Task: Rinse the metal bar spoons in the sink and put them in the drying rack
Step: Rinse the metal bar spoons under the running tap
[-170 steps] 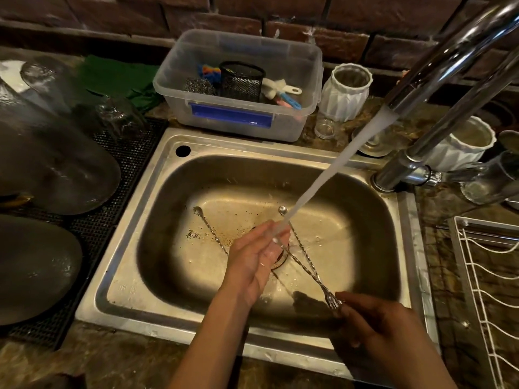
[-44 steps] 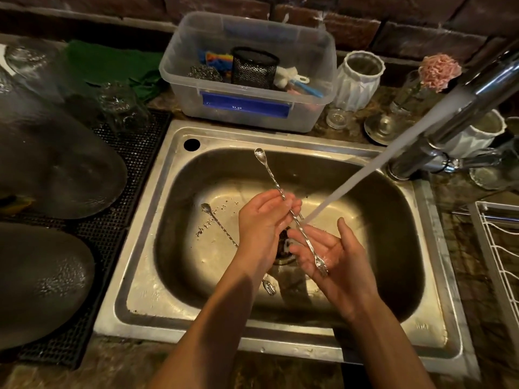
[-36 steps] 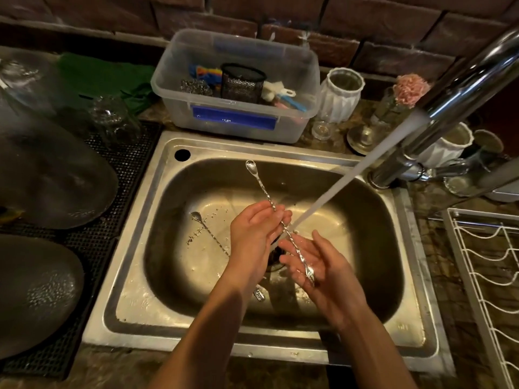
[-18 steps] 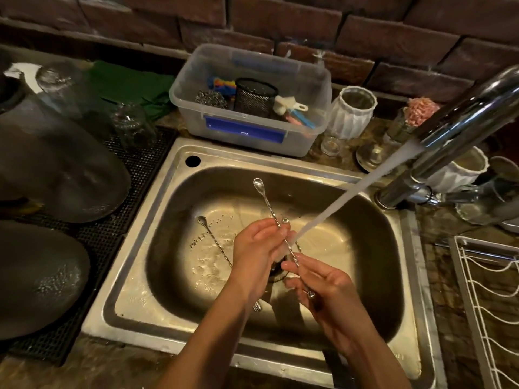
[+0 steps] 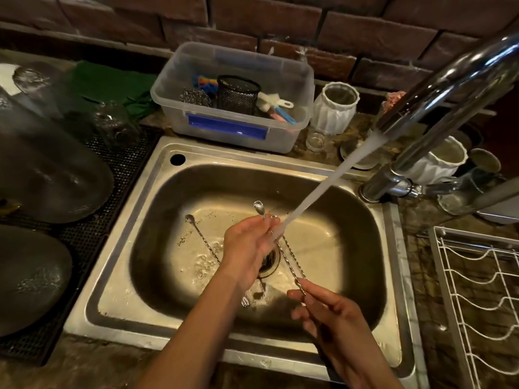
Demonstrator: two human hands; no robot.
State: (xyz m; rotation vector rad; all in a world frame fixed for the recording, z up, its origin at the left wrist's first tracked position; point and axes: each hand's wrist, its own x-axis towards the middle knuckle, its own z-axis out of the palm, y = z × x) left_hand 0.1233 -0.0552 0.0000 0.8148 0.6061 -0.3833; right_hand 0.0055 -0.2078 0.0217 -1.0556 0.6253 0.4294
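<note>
We pinch the fork end of one bar spoon [image 5: 292, 262] in our right hand [image 5: 331, 318] while our left hand [image 5: 250, 245] closes its grip on the stem under the stream [image 5: 323, 186], so water runs down into the sink [image 5: 365, 276], beside the drying rack [image 5: 477, 290].

Mottled stone desk [image 5: 415, 226], steel sink [image 5: 157, 175] set in, clear plastic tub [image 5: 280, 136], black mat [image 5: 123, 164], white wire rack [image 5: 477, 276]

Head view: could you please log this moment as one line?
rinsing | right hand pinches bar spoon | left hand rubs it | drying rack empty
</note>
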